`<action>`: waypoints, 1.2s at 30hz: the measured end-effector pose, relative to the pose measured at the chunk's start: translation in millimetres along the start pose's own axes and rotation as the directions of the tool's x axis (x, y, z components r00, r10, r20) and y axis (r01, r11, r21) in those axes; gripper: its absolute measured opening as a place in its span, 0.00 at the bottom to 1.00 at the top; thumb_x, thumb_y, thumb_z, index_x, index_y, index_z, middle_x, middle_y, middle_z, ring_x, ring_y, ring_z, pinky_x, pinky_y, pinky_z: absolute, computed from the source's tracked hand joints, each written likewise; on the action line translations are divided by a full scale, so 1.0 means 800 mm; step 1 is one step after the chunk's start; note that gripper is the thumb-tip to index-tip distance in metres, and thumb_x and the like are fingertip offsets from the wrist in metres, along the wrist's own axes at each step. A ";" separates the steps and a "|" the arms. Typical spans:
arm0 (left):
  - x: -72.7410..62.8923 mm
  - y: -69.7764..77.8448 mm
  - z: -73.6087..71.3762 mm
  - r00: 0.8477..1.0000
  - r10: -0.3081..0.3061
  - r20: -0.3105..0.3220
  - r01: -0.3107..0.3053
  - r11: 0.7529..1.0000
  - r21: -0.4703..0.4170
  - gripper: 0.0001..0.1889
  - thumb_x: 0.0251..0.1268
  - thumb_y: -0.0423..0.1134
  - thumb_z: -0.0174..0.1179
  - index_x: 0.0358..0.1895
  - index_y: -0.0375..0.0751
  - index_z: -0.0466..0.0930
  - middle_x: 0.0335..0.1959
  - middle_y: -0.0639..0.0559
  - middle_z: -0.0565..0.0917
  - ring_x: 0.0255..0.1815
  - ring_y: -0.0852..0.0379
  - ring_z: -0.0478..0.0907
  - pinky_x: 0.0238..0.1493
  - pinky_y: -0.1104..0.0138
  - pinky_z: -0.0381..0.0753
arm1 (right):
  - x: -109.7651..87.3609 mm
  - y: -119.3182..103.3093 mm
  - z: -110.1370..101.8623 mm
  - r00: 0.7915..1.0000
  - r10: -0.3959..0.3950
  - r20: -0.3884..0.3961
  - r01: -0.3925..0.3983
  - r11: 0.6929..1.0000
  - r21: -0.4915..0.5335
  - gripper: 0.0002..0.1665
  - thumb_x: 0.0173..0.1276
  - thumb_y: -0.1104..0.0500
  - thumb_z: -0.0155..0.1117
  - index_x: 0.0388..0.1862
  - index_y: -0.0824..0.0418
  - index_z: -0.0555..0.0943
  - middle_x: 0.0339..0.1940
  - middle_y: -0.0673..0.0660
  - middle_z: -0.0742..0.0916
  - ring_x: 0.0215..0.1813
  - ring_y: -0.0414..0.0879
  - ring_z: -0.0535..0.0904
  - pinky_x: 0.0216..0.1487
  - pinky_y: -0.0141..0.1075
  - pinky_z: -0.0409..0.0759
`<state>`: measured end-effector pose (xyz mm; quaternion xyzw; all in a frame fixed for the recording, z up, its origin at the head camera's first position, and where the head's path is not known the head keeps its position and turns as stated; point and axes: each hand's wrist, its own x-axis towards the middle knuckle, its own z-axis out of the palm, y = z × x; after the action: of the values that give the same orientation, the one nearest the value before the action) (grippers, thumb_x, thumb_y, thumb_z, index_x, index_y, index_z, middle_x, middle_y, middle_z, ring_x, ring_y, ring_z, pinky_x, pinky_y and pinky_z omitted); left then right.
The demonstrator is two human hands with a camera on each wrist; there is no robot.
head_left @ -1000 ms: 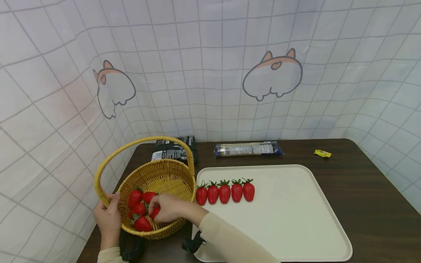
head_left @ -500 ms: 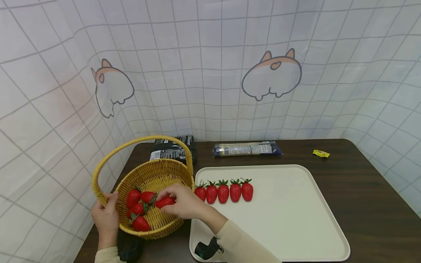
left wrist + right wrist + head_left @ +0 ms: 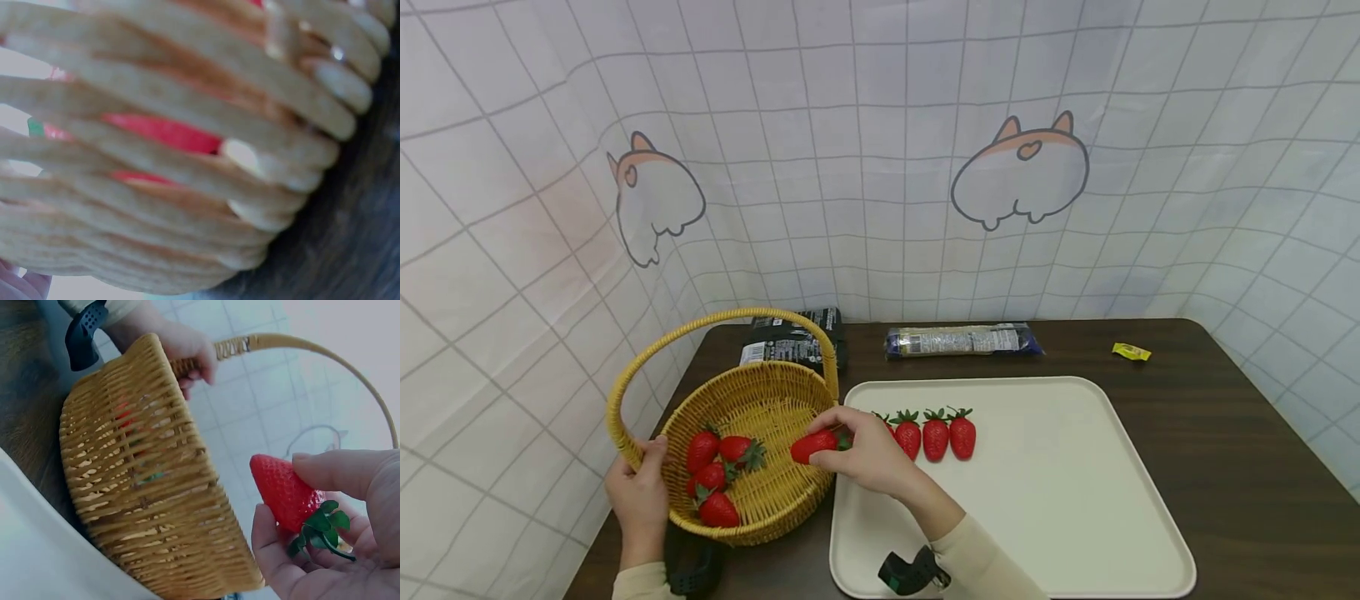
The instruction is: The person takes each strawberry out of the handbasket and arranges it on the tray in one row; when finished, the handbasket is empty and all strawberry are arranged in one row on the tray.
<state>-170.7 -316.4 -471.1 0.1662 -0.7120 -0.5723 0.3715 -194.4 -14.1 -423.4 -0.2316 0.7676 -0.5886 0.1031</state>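
Observation:
Between thumb and fingers my right hand pinches a strawberry, its green leaves toward the palm. It is held over the right rim of the yellow wicker basket. My left hand grips the base of the basket's handle at the left, and the basket leans. Several strawberries lie in the basket's left part. On the white tray a row of strawberries lies with leaves away from me; my right hand hides part of the row. Basket weave fills the left wrist view, with red showing through.
Behind the basket lies a black package. A long clear-and-blue packet lies behind the tray, and a small yellow wrapper is at the back right. The dark table meets a grid-patterned curtain.
My right hand has lifted a strawberry from inside the basket and carried it right to the rim by the tray. The left hand still holds the handle's base.

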 end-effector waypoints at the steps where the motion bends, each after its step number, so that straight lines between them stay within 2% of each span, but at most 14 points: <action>1: 0.000 0.000 0.000 1.000 -0.002 -0.001 0.002 1.000 -0.002 0.14 0.67 0.35 0.62 0.25 0.28 0.76 0.17 0.61 0.79 0.22 0.62 0.71 0.24 0.73 0.65 | -0.001 0.001 -0.002 1.000 0.007 -0.007 -0.007 1.000 0.014 0.16 0.60 0.57 0.72 0.48 0.50 0.82 0.47 0.48 0.83 0.44 0.44 0.78 0.41 0.35 0.79; 8: 0.000 0.001 0.000 1.000 -0.001 -0.003 0.001 1.000 0.006 0.13 0.67 0.35 0.62 0.24 0.32 0.76 0.17 0.62 0.78 0.21 0.62 0.71 0.23 0.73 0.65 | -0.008 0.014 -0.020 0.997 0.041 -0.061 -0.037 0.997 0.075 0.15 0.60 0.59 0.72 0.48 0.52 0.85 0.51 0.52 0.83 0.47 0.47 0.75 0.38 0.37 0.77; 15: -0.002 0.002 0.002 1.000 0.022 -0.003 -0.022 1.000 0.016 0.15 0.67 0.36 0.62 0.25 0.28 0.75 0.17 0.63 0.79 0.21 0.62 0.72 0.23 0.72 0.64 | -0.011 0.023 -0.055 0.986 0.056 -0.154 -0.039 0.992 0.117 0.15 0.61 0.63 0.71 0.48 0.56 0.85 0.50 0.53 0.85 0.54 0.49 0.76 0.48 0.39 0.77; 19: -0.001 0.002 0.001 1.000 0.014 -0.001 -0.014 1.000 0.010 0.14 0.67 0.36 0.62 0.25 0.30 0.76 0.16 0.63 0.79 0.22 0.63 0.73 0.23 0.73 0.64 | -0.011 0.027 -0.072 0.974 0.075 -0.215 -0.044 0.989 0.143 0.16 0.61 0.63 0.71 0.49 0.57 0.85 0.49 0.54 0.85 0.52 0.49 0.77 0.49 0.39 0.77; 22: 0.000 0.001 -0.001 1.000 -0.006 -0.011 0.006 1.000 -0.005 0.14 0.66 0.37 0.63 0.24 0.32 0.76 0.15 0.63 0.79 0.21 0.64 0.73 0.24 0.74 0.65 | -0.009 0.030 -0.081 0.961 0.097 -0.258 -0.056 0.985 0.163 0.18 0.61 0.63 0.72 0.51 0.57 0.84 0.49 0.55 0.84 0.47 0.50 0.78 0.46 0.41 0.78; 25: 0.001 0.000 -0.003 1.000 -0.016 -0.016 0.016 1.000 -0.023 0.14 0.66 0.36 0.63 0.24 0.32 0.76 0.15 0.63 0.79 0.21 0.64 0.73 0.24 0.75 0.66 | -0.008 0.032 -0.088 0.947 0.118 -0.297 -0.068 0.982 0.174 0.19 0.61 0.63 0.71 0.52 0.55 0.83 0.51 0.56 0.83 0.43 0.50 0.78 0.44 0.44 0.78; 28: 0.001 0.000 -0.002 1.000 -0.008 -0.013 0.008 1.000 -0.009 0.14 0.66 0.36 0.63 0.26 0.29 0.75 0.15 0.64 0.78 0.20 0.65 0.73 0.23 0.75 0.66 | -0.009 0.034 -0.098 0.933 0.132 -0.334 -0.066 0.977 0.202 0.19 0.62 0.64 0.70 0.53 0.56 0.83 0.53 0.56 0.82 0.44 0.49 0.78 0.45 0.45 0.78; 32: 0.001 0.000 0.000 1.000 0.001 -0.015 -0.001 1.000 0.012 0.15 0.67 0.36 0.62 0.27 0.27 0.74 0.15 0.66 0.78 0.20 0.65 0.73 0.23 0.75 0.66 | -0.014 0.038 -0.117 0.922 0.153 -0.356 -0.036 0.948 0.315 0.19 0.64 0.69 0.66 0.55 0.64 0.80 0.55 0.61 0.80 0.44 0.49 0.82 0.49 0.42 0.81; 36: 0.001 0.001 0.001 1.000 0.004 -0.013 -0.004 1.000 0.015 0.14 0.67 0.36 0.62 0.26 0.29 0.75 0.15 0.66 0.78 0.21 0.65 0.74 0.23 0.75 0.67 | -0.021 0.044 -0.139 0.902 0.189 -0.387 -0.014 0.910 0.414 0.20 0.65 0.72 0.62 0.57 0.70 0.76 0.57 0.64 0.76 0.43 0.51 0.85 0.45 0.40 0.83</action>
<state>-171.7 -315.7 -470.3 0.1712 -0.7139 -0.5652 0.3762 -235.5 96.0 -426.9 -0.0325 0.6458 -0.7627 0.0125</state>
